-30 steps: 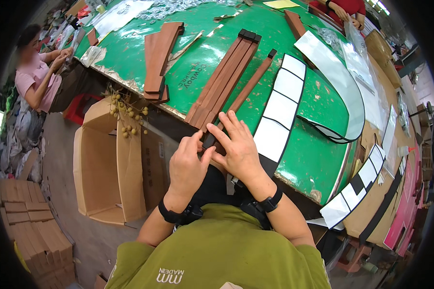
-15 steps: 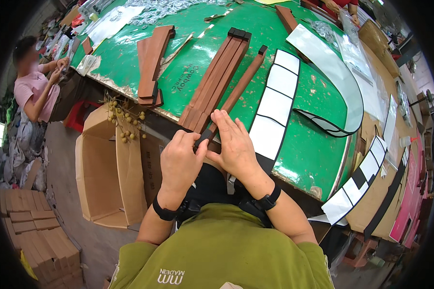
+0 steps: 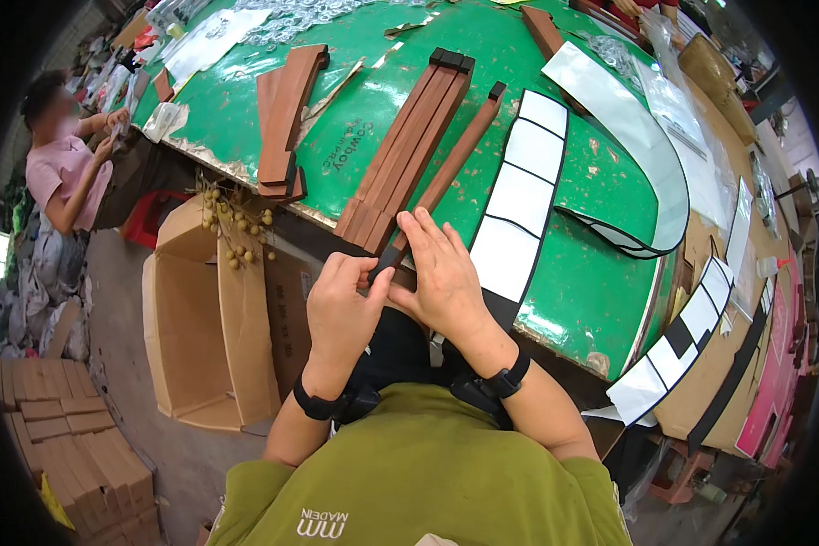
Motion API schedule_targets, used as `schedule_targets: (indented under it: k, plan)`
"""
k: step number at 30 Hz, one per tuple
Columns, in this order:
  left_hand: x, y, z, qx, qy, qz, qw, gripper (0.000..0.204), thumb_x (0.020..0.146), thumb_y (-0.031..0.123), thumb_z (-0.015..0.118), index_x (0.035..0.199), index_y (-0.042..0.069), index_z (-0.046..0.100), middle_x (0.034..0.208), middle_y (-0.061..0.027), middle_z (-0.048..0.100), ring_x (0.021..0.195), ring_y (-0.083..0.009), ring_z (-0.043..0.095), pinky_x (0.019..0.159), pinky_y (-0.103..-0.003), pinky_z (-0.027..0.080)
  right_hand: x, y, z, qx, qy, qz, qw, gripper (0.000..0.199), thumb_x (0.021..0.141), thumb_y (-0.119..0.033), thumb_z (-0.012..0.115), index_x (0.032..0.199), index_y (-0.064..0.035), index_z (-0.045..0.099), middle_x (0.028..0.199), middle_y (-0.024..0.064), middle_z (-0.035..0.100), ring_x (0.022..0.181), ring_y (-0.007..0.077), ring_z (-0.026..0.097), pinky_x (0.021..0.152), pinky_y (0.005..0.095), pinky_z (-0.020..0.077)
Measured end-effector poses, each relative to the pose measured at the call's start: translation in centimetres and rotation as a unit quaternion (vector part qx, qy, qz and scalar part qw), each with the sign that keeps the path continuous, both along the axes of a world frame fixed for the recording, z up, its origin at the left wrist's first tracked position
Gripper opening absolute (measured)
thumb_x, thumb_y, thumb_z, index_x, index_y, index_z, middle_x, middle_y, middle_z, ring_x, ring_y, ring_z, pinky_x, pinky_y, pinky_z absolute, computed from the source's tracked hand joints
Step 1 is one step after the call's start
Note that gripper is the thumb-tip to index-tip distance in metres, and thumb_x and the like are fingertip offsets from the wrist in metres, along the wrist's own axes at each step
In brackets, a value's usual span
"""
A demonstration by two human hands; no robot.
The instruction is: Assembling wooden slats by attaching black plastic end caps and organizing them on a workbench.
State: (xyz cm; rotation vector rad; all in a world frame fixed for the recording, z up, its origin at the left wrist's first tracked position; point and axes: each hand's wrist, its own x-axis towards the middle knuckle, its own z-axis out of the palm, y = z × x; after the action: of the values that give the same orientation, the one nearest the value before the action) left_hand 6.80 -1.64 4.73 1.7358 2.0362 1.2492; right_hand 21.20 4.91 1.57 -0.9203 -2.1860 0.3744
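Observation:
At the table's near edge, my left hand (image 3: 344, 305) pinches the black near end of a narrow brown strip (image 3: 462, 150) between thumb and fingertips. My right hand (image 3: 444, 278) lies flat with fingers stretched out, its edge against the same strip. The strip slants away from me and has a black tip at its far end too. Just left of it is a bundle of brown strips (image 3: 405, 155) with black far ends. A long white strip (image 3: 528, 159) with black edging and cross lines runs along the right of my right hand.
More brown pieces (image 3: 287, 118) lie at left on the green table (image 3: 591, 309). A looped white band (image 3: 646, 136) curls at right. Below the table edge stand an open cardboard box (image 3: 187, 328) and a sprig of round fruit (image 3: 232, 227). A person (image 3: 64, 182) sits at far left.
My left hand has shifted very slightly to the right, still pinching the strip's end. My right hand stays almost where it was.

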Motion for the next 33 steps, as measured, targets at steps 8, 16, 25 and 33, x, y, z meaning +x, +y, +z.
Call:
schedule_targets:
  k: [8, 16, 25, 33]
  plan:
    - [0.1, 0.4, -0.5, 0.024, 0.018, -0.010, 0.999, 0.017, 0.080, 0.004, 0.078, 0.090, -0.002, 0.066, 0.082, -0.0103, 0.060, 0.066, -0.0205, 0.062, 0.057, -0.031, 0.050, 0.0, 0.2, 0.2, 0.004, 0.000, 0.003, 1.000, 0.092, 0.069, -0.024, 0.087, 0.144, 0.0022, 0.042, 0.140, 0.0179, 0.056, 0.136, 0.0346, 0.049, 0.109, 0.0531, 0.0418]
    - [0.3, 0.4, -0.6, 0.017, 0.030, -0.004, 0.999, 0.017, 0.079, 0.004, 0.078, 0.087, -0.001, 0.064, 0.081, -0.0096, 0.059, 0.065, -0.0212, 0.060, 0.057, -0.032, 0.050, 0.0, 0.0, 0.1, -0.001, 0.008, 0.006, 1.000, 0.089, 0.070, -0.023, 0.086, 0.143, 0.0034, 0.043, 0.141, 0.0188, 0.055, 0.136, 0.0362, 0.049, 0.110, 0.0512, 0.0419]
    - [0.3, 0.0, -0.8, 0.013, 0.019, -0.005, 1.000, 0.021, 0.080, 0.004, 0.079, 0.095, -0.001, 0.065, 0.088, -0.0105, 0.060, 0.068, -0.0219, 0.063, 0.061, -0.033, 0.053, 0.0, 0.1, 0.3, -0.005, 0.006, 0.023, 1.000, 0.092, 0.069, -0.023, 0.086, 0.145, 0.0003, 0.041, 0.142, 0.0169, 0.054, 0.137, 0.0364, 0.048, 0.111, 0.0518, 0.0408]
    - [0.3, -0.5, -1.0, 0.004, 0.028, -0.008, 1.000, 0.029, 0.081, 0.004, 0.079, 0.107, -0.002, 0.066, 0.090, -0.0106, 0.059, 0.074, -0.0201, 0.064, 0.063, -0.030, 0.056, 0.2, 0.2, 0.1, -0.005, -0.002, 0.010, 1.000, 0.096, 0.066, -0.023, 0.088, 0.146, -0.0002, 0.041, 0.140, 0.0160, 0.056, 0.137, 0.0360, 0.048, 0.111, 0.0528, 0.0408]
